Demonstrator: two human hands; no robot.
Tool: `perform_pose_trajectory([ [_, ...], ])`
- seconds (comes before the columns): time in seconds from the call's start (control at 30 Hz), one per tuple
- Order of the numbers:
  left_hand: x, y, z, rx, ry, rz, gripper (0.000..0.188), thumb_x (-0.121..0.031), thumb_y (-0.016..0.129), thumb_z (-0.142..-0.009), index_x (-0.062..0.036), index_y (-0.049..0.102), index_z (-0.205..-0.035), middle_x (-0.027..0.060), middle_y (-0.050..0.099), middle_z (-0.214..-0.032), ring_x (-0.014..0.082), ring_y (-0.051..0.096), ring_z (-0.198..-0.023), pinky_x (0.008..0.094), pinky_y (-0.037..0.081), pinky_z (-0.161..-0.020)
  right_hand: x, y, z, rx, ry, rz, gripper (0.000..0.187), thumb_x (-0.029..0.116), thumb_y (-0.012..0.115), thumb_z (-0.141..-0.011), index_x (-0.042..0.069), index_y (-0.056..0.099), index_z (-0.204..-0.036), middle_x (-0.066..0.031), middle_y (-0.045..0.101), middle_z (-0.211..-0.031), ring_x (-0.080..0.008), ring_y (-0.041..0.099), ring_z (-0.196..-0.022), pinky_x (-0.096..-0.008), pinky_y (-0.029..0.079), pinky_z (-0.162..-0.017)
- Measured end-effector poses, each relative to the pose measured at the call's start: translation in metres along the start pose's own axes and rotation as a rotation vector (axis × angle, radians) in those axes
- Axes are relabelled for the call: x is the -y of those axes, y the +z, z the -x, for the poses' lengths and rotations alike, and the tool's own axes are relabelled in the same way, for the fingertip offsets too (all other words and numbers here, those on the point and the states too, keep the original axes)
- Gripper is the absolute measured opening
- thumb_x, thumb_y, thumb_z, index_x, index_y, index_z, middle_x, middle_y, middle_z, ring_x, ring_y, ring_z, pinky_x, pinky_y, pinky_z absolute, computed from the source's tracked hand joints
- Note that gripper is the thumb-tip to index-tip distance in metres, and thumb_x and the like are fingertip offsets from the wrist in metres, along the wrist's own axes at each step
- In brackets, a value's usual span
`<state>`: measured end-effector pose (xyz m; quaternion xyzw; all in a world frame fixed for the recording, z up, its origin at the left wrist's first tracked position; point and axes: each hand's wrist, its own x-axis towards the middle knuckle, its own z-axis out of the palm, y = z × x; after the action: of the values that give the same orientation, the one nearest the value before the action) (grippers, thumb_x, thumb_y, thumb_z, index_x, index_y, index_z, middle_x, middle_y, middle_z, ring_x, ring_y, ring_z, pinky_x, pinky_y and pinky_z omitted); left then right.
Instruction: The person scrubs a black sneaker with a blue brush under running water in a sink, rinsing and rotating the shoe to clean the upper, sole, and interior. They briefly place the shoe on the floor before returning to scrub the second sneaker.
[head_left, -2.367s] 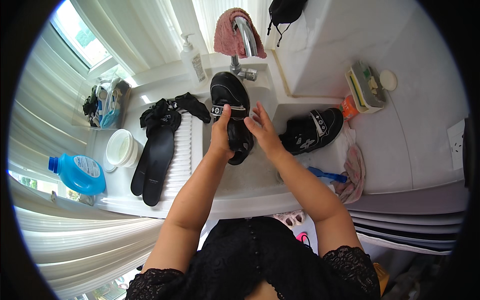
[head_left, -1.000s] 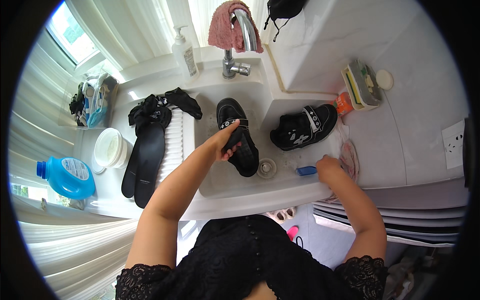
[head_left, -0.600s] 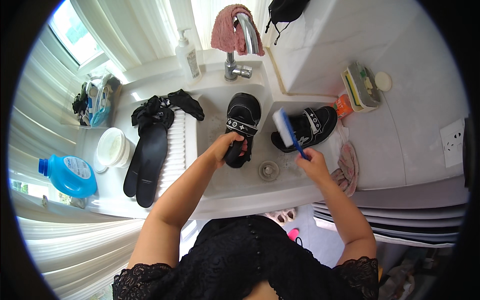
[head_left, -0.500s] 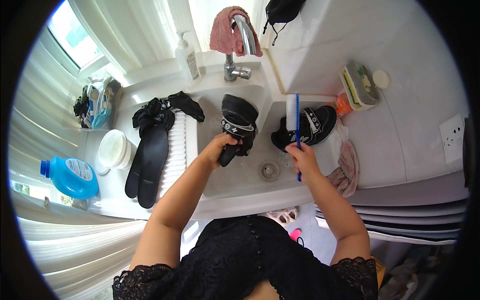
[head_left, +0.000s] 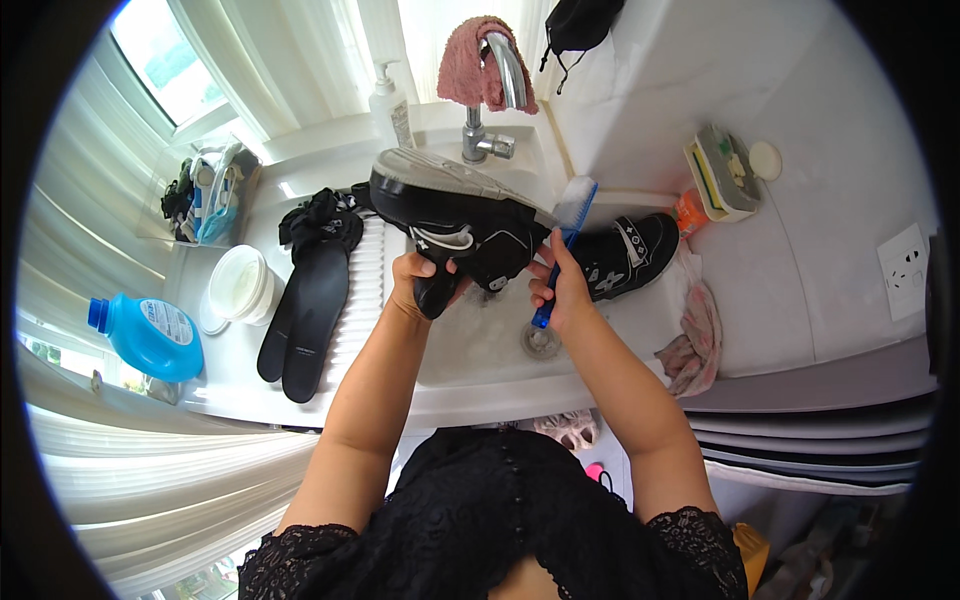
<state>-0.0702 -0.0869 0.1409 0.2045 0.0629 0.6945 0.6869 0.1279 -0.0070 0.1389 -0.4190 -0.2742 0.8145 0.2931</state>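
My left hand point(head_left: 425, 283) is closed on the ankle end of a black shoe point(head_left: 445, 210), which lies tilted on its side above the white sink point(head_left: 470, 370), its grey sole edge facing the tap. A blue scrub brush point(head_left: 575, 215) with white bristles is gripped in my right hand point(head_left: 562, 285), bristles up, beside the toe of that shoe. Some right-hand fingers come near or touch the shoe; contact is unclear. A second black shoe point(head_left: 632, 258) with white markings rests at the sink's right side, partly behind my right hand.
Black insoles point(head_left: 312, 320) and black fabric pieces point(head_left: 322, 228) lie on the ribbed washboard area at left. Beyond are a white tub point(head_left: 240, 285), a blue detergent bottle point(head_left: 155, 335) and a pump bottle point(head_left: 390, 108). A pink cloth point(head_left: 465, 65) drapes the tap point(head_left: 475, 140).
The held shoe has been raised and turned, now showing its side and sole edge. My right hand with the brush has moved left, close to the shoe, and the brush tilts.
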Motion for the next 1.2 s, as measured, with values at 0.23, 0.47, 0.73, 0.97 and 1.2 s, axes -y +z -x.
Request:
perform_pose_trajectory([
  [0.23,-0.007,-0.011,0.002,0.12,-0.014,-0.017,0.045,-0.018,0.061,-0.055,-0.0073,0.066,-0.098,0.0002,0.063,-0.067,0.0233,0.064,-0.089,0.0415,0.043,-0.099,0.002,0.003,0.006,0.025,-0.044,0.077,0.059,0.065,0.06,-0.082,0.016,0.056,-0.116,-0.0041,0.06,-0.103,-0.0046,0.032,-0.044,-0.0228,0.031,-0.044],
  [0.47,-0.005,-0.007,0.001,0.113,0.003,0.025,0.052,-0.015,0.059,-0.053,-0.0029,0.065,-0.103,0.0055,0.066,-0.073,0.0255,0.064,-0.085,0.0415,0.046,-0.096,0.001,-0.002,0.002,0.041,-0.031,0.072,0.054,0.061,0.06,-0.085,0.016,0.057,-0.115,-0.0042,0.06,-0.107,-0.0046,0.031,-0.045,-0.0228,0.032,-0.045],
  [0.73,-0.005,-0.005,0.004,0.047,-0.008,-0.015,0.037,-0.019,0.06,-0.059,-0.0067,0.065,-0.093,0.0021,0.065,-0.076,0.0252,0.063,-0.091,0.0426,0.046,-0.094,-0.003,-0.012,-0.004,-0.001,0.011,0.12,0.05,0.053,0.064,-0.085,0.014,0.059,-0.116,-0.004,0.062,-0.107,-0.0055,0.033,-0.046,-0.0233,0.033,-0.044],
  [0.97,0.01,0.02,-0.012,-0.705,-0.21,-0.161,0.022,-0.034,0.062,-0.079,-0.0121,0.06,-0.078,0.0061,0.066,-0.085,0.0277,0.064,-0.089,0.044,0.049,-0.081,-0.016,-0.032,-0.011,-0.217,-0.517,0.859,0.07,0.041,0.073,-0.079,0.0,0.051,-0.132,-0.0158,0.063,-0.116,-0.022,0.063,-0.092,-0.0336,0.051,-0.076],
  [1.2,0.043,0.003,-0.014,-0.749,-0.464,-0.205,0.054,-0.059,0.042,-0.094,-0.0112,0.061,-0.109,0.0083,0.064,-0.103,0.0233,0.058,-0.093,0.0448,0.047,-0.084,-0.045,-0.018,-0.018,0.076,-0.508,0.984,0.084,0.035,0.086,-0.062,-0.003,0.053,-0.129,-0.0202,0.063,-0.119,-0.0315,0.062,-0.108,-0.0362,0.047,-0.094],
])
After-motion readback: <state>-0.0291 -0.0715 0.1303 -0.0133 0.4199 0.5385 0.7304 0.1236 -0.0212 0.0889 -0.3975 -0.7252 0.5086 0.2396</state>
